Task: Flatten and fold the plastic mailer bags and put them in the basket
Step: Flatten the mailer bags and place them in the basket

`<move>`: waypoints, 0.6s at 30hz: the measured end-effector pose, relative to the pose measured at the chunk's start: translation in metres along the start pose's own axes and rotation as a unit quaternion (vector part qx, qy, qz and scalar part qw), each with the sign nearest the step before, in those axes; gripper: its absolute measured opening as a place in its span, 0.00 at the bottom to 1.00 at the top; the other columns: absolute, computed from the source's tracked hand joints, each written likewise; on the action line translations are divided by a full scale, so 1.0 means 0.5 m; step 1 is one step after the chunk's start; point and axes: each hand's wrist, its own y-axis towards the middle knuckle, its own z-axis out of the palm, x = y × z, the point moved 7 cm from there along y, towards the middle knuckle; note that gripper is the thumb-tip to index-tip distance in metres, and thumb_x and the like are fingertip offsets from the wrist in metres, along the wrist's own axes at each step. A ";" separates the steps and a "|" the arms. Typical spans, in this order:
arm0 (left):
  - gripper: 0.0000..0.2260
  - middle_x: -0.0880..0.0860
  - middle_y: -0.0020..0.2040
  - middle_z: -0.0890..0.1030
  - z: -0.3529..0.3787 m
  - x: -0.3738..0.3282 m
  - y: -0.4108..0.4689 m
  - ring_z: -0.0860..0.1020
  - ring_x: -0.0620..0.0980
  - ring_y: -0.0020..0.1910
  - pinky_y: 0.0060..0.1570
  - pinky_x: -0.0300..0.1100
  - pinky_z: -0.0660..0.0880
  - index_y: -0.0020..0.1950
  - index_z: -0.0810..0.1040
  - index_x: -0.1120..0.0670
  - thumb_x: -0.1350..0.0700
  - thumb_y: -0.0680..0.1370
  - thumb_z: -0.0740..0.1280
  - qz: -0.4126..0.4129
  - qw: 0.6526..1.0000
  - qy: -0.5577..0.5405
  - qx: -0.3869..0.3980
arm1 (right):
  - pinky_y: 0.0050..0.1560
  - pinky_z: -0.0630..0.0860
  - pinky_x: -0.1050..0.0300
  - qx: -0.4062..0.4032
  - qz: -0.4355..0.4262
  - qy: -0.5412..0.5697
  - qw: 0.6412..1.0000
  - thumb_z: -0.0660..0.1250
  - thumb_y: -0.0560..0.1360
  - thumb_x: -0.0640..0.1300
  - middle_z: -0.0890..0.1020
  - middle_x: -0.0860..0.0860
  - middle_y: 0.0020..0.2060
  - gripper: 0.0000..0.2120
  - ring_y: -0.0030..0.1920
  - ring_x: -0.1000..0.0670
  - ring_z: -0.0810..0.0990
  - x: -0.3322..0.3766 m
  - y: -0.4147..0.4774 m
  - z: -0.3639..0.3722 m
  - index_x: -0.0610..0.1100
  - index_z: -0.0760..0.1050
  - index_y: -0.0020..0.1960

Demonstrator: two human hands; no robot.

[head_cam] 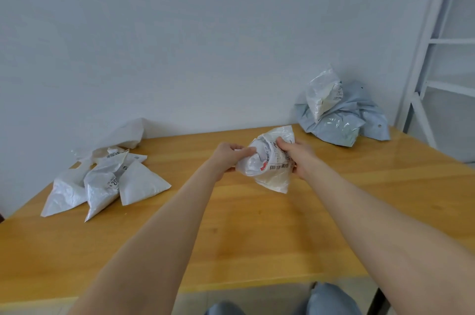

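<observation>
Bag in hand: a crumpled white mailer bag (pixel 270 173) with a barcode label, held up between both hands, in the middle of the table (pixel 231 237) towards its far edge. I can't tell whether its lowest corner touches the wood.
Left hand: the left hand (pixel 226 157) has its fingers curled in, pinching the bag's left side.
Right hand: the right hand (pixel 295 157) is closed over the bag's upper right side, with its thumb on the label face.
Stage: I'd say it is half-worked, bunched rather than flat.
Folded lot: white triangles (pixel 108 183) lie near the table's left edge, one overlapping the next.
Waiting heap: pale blue and white bags (pixel 341 119) are piled at the far right corner.
Basket: I can't see one from here.
Risk, springing back: the film looks slick and puffy. If air is trapped inside, any fold made now would likely pop open.
Risk, slipping: two small grips on glossy plastic could let it slide out if pulled apart hard.
Risk, tearing: a tug at the crumpled mouth could split it.
Risk, the left edge: the outermost triangle sits close to the edge, so a stray elbow could knock it off.
</observation>
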 end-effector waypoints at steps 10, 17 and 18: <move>0.01 0.52 0.42 0.75 -0.062 0.006 0.006 0.74 0.52 0.43 0.40 0.42 0.72 0.49 0.74 0.57 0.60 0.78 0.64 0.039 0.973 -0.110 -0.202 | 0.51 0.81 0.45 -0.107 -0.028 0.074 0.991 0.72 0.74 0.45 0.83 0.45 0.49 0.09 0.47 0.44 0.83 -0.008 0.005 -0.002 0.43 0.77 0.52; 0.06 0.54 0.49 0.76 -0.045 0.018 0.036 0.76 0.55 0.49 0.53 0.48 0.75 0.53 0.73 0.54 0.62 0.79 0.60 0.022 0.982 -0.089 -0.164 | 0.43 0.78 0.53 -0.168 -0.089 0.070 0.979 0.68 0.76 0.45 0.81 0.47 0.47 0.09 0.42 0.49 0.80 0.006 0.018 -0.028 0.43 0.76 0.54; 0.03 0.54 0.46 0.76 -0.039 0.015 0.039 0.76 0.55 0.47 0.51 0.48 0.75 0.50 0.73 0.55 0.59 0.78 0.60 0.012 0.987 -0.084 -0.134 | 0.44 0.79 0.52 -0.159 -0.096 0.053 0.981 0.68 0.76 0.45 0.81 0.48 0.46 0.06 0.42 0.49 0.80 0.012 0.021 -0.030 0.44 0.75 0.51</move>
